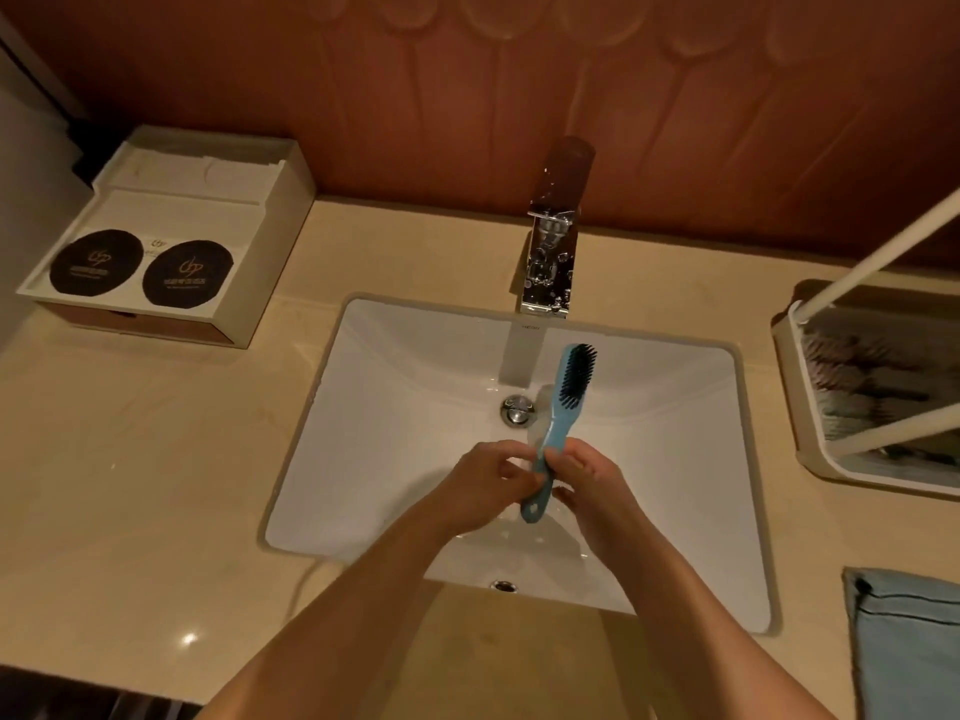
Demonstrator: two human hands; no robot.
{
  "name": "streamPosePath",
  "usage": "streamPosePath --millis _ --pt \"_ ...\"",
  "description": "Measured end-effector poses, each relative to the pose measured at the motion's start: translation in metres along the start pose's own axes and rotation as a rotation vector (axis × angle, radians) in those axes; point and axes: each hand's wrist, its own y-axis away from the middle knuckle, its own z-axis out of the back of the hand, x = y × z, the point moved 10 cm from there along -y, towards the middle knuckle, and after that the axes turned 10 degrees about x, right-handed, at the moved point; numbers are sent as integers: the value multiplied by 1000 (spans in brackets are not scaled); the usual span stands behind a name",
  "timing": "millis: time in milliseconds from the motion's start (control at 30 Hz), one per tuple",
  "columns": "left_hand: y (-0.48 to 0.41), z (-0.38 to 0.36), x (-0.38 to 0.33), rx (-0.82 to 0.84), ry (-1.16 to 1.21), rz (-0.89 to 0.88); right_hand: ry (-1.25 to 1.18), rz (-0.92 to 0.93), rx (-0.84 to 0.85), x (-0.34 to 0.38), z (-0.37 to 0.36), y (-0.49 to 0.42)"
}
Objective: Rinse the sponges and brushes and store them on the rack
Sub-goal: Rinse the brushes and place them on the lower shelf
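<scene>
A light blue brush (pixel 560 407) with black bristles is held over the white sink (pixel 374 433), bristle end pointing away toward the faucet (pixel 550 262). My left hand (pixel 478 485) and my right hand (pixel 587 480) both pinch its handle near the lower end. The brush head sits just right of the drain (pixel 517 409). A white rack (pixel 872 387) stands on the counter at the right, with some pale items inside it that are hard to make out. I cannot tell whether water is running.
A white tray box (pixel 171 236) with two black round pads sits at the back left of the beige counter (pixel 130 459). A blue cloth (pixel 904 646) lies at the front right. A wooden wall rises behind the faucet.
</scene>
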Motion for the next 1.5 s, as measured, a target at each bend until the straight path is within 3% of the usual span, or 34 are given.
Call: streamPosePath --millis 200,300,467,767,1067,1200,1367,1500 --pt "1 -22 -21 -71 -55 -58 -111 69 6 15 11 26" --pt "2 -26 -42 -133 -341 -44 -116 97 -86 25 32 45" --pt "3 -55 -85 -83 -678 -115 -155 112 -195 29 63 73" --pt "-20 -132 -130 60 -745 -230 -316 193 -318 27 138 120" --pt "-55 -198 -158 182 -785 -263 29 212 -337 31 199 161" --pt "-65 -203 -168 128 -664 -293 260 129 -339 23 218 169" --pt "-75 -209 -190 37 -543 -355 661 170 -301 28 238 183" --pt "-84 -216 -200 -24 -519 -377 706 159 -341 26 266 196"
